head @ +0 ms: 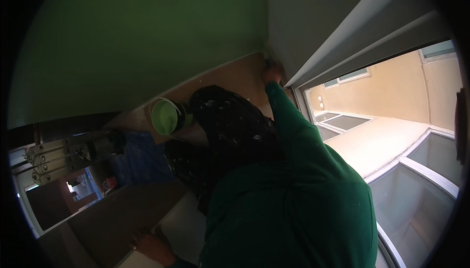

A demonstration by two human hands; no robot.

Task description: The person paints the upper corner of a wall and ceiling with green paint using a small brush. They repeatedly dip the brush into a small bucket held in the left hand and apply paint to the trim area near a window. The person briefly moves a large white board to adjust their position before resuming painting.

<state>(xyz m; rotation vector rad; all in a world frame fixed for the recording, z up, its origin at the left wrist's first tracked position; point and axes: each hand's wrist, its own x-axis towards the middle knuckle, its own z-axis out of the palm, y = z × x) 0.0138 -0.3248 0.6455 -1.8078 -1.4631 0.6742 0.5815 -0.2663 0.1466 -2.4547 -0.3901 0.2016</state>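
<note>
My right hand (273, 73) is stretched out low to the corner where the green wall (158, 36) meets a grey wall (304, 14). Its fingers are closed on a small tool (268, 61), too dark and blurred to name surely. My left hand (152, 246), with a ring on one finger, rests at the edge of a pale flat surface, with no object seen in it. A bucket of light green paint (164, 116) with a wire handle stands beside my knee, on brown sheeting (235, 75); green paint marks its rim.
A large window (404, 121) is on the right, with a building wall and windows beyond it. A folded metal ladder (55, 158) and a blue sheet (141, 158) are at the left. My paint-spotted dark trousers (235, 121) are between the bucket and my right arm.
</note>
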